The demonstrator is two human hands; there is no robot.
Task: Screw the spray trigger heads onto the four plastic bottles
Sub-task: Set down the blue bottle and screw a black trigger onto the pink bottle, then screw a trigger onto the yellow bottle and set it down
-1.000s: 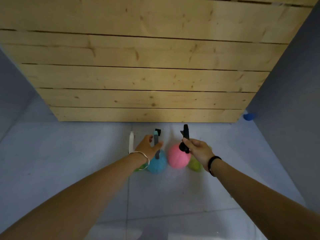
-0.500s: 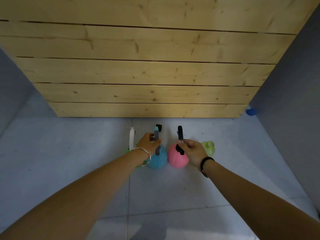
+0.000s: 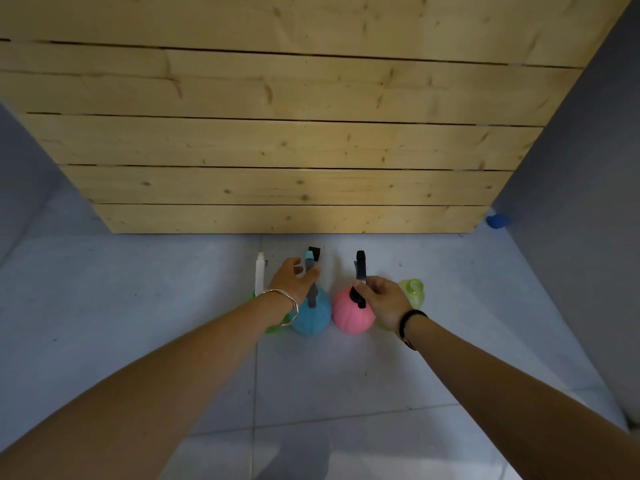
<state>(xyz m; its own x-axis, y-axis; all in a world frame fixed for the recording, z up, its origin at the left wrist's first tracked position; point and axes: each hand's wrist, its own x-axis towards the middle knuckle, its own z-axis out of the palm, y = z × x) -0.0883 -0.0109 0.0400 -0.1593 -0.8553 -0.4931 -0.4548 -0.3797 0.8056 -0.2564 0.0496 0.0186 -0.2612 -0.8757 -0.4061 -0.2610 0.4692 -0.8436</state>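
Observation:
Several round plastic bottles stand in a row on the grey floor. My left hand [image 3: 292, 278] is at the grey and teal trigger head [image 3: 309, 268] on top of the blue bottle [image 3: 311, 317], thumb against it, fingers partly spread. My right hand [image 3: 382, 297] is closed around the black trigger head [image 3: 360, 271] sitting on the pink bottle [image 3: 351, 315]. A yellow-green bottle [image 3: 414, 291] with a bare open neck stands right of the pink one, partly behind my right hand. At the left, a green bottle [image 3: 273, 328] carries a white trigger head [image 3: 259, 273], mostly hidden by my left wrist.
A wall of pale wooden planks [image 3: 277, 150] rises just behind the bottles. Grey walls close in on the left and right. A small blue object [image 3: 497, 221] lies on the floor at the right wall's foot. Tiled floor [image 3: 173, 306] stretches toward me.
My right hand has lowered the black trigger head onto the pink bottle's top. The yellow-green bottle, earlier behind that hand, now shows its open neck. My left hand stays at the blue bottle's head.

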